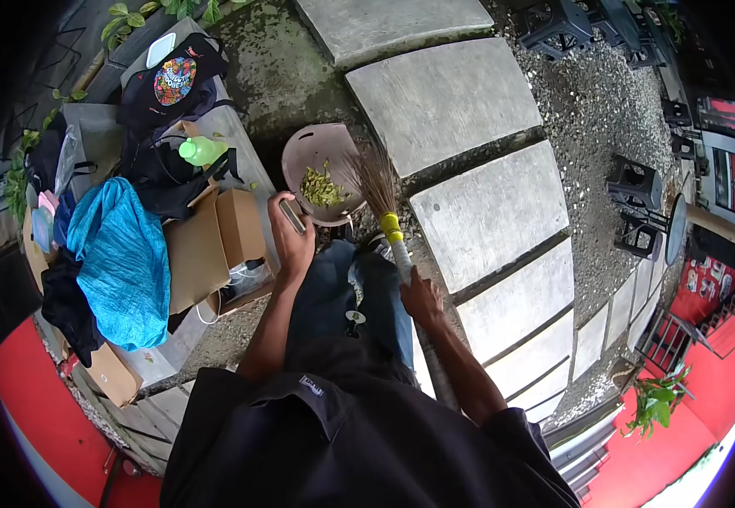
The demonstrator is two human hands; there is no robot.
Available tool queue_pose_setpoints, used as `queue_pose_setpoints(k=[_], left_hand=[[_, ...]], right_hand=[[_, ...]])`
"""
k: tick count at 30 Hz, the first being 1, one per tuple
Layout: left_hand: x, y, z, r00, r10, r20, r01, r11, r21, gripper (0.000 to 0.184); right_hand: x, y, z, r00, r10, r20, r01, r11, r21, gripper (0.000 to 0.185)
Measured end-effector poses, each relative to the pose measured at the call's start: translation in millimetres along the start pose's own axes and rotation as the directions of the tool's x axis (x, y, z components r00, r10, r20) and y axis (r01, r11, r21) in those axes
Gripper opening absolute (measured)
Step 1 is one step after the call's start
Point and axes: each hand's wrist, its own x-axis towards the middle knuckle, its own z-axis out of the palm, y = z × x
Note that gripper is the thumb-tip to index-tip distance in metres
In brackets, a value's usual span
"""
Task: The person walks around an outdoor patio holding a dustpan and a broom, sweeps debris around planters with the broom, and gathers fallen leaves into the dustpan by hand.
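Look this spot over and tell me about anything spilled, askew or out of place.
One small oddity: a white cord loops outside the open cardboard box, as if not packed away. The leaves piled in the dustpan look gathered, not spilled. I see no clear damage.

a wide passage is offered to the right hand over the pale slabs, beyond which the way is obstructed by dark stools and a round table. ahead, the gap between the slabs and the dustpan is filled by the bristles of the upright-pointing broom. beside the left hand, sideways passage is barred by the open cardboard box, with the blue cloth and green bottle crowded farther over on that side.
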Motion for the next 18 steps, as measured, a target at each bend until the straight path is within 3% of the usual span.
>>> queue_pose_setpoints(k=[4,10,12,14,18], left_hand=[[-6,1,0,0.999,0.012,0.044,-0.012,1.0,-0.012,0.044],[-6,-4,-7,0.996,0.01,0.091,-0.007,0.999,-0.032,0.044],[-2,-2,-16,0.99,0.037,0.139,-0.033,0.999,-0.032,0.044],[2,0,-24,0.987,0.012,0.158,-0.006,0.999,-0.037,0.044],[20,-1,-29,0.957,0.092,0.275,-0.076,0.995,-0.069,0.044]], right_hand=[[-59,6,-26,0.988,0.089,0.129,-0.105,0.987,0.121,0.064],[-87,19,-18,0.978,0.202,0.045,-0.207,0.962,0.178,0.062],[-86,24,-11,0.982,0.181,-0.058,-0.166,0.965,0.205,0.061],[-87,33,-7,0.962,0.26,0.087,-0.266,0.815,0.515,0.061],[-106,43,-7,0.908,0.391,0.152,-0.397,0.684,0.612,0.063]])
